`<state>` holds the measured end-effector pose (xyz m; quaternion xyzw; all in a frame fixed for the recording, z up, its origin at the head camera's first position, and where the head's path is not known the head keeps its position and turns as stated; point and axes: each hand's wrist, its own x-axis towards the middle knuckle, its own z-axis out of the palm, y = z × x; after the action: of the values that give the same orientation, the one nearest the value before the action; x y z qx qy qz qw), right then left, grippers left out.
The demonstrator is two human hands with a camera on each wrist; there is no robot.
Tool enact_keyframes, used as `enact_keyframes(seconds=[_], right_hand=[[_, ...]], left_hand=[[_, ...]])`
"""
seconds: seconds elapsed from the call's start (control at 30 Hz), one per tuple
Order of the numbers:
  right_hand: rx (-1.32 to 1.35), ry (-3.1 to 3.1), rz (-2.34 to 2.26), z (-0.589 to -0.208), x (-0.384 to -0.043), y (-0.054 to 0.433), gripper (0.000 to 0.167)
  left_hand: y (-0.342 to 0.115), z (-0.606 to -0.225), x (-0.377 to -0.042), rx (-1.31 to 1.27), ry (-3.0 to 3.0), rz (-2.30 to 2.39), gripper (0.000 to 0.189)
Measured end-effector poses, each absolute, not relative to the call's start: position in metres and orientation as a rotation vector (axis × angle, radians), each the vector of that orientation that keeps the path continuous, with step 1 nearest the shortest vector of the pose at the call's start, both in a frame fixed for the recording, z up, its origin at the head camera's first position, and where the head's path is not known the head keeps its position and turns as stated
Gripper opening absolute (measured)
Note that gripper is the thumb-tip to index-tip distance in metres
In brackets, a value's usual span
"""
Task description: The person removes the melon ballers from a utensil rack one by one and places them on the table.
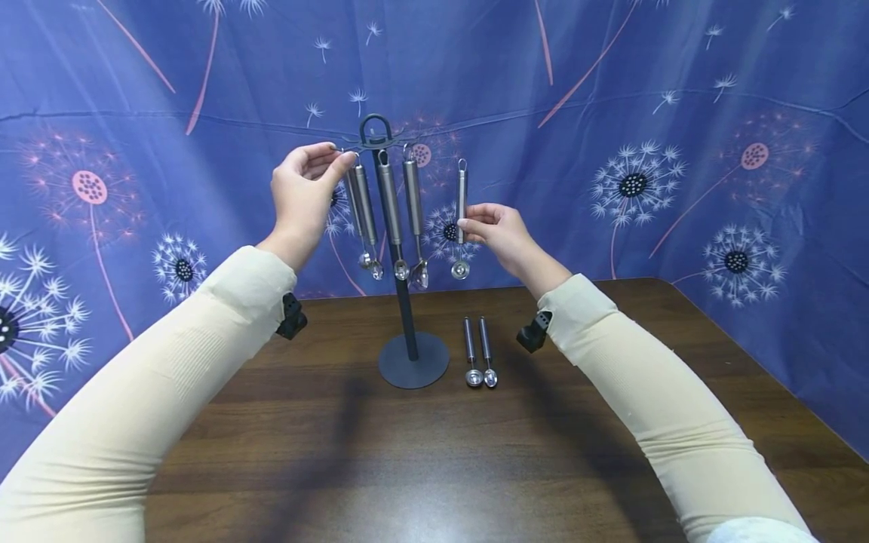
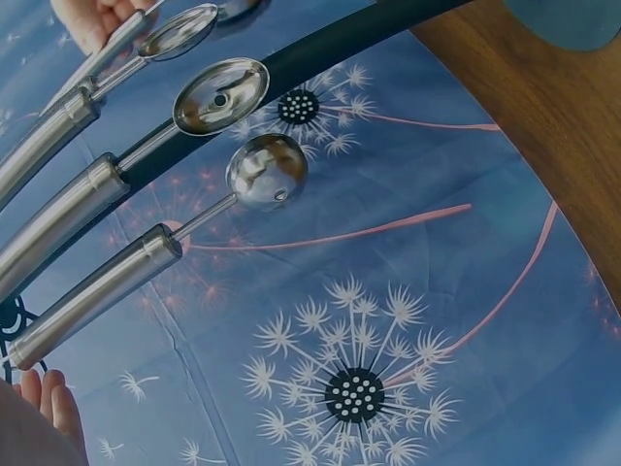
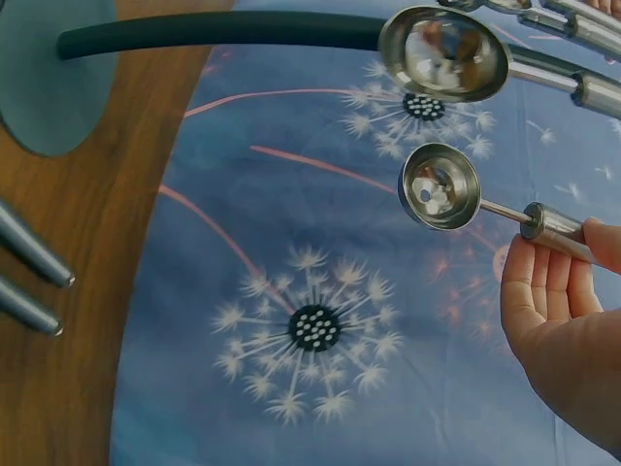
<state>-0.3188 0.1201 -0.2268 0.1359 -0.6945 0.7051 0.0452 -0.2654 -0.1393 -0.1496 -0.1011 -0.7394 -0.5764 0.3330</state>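
Observation:
A dark utensil rack [image 1: 404,302] stands on the table, with several steel melon ballers [image 1: 388,196] hanging from its hooks. My left hand [image 1: 302,196] is raised at the rack's left side, thumb and fingertips pinching the end of a hook arm just by the hanging handles. To the right of the rack, my right hand [image 1: 501,232] pinches another melon baller [image 1: 462,192] by the lower handle, its loop up and its scoop down. The right wrist view shows its round scoop [image 3: 440,186] with a small hole.
Two more scoops [image 1: 470,347] lie side by side on the wooden table [image 1: 305,452], right of the rack's round base [image 1: 414,373]. Behind the table hangs a blue curtain [image 1: 529,166] with a dandelion print.

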Motion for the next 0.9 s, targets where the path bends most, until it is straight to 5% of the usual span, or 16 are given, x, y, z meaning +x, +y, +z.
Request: enact_keyframes(seconds=[0.9], right_hand=[[0.195, -2.318, 2.059, -0.275, -0.332, 0.156, 0.031]], left_hand=[[-0.144, -0.146, -0.267, -0.292, -1.955, -1.440, 0.046]])
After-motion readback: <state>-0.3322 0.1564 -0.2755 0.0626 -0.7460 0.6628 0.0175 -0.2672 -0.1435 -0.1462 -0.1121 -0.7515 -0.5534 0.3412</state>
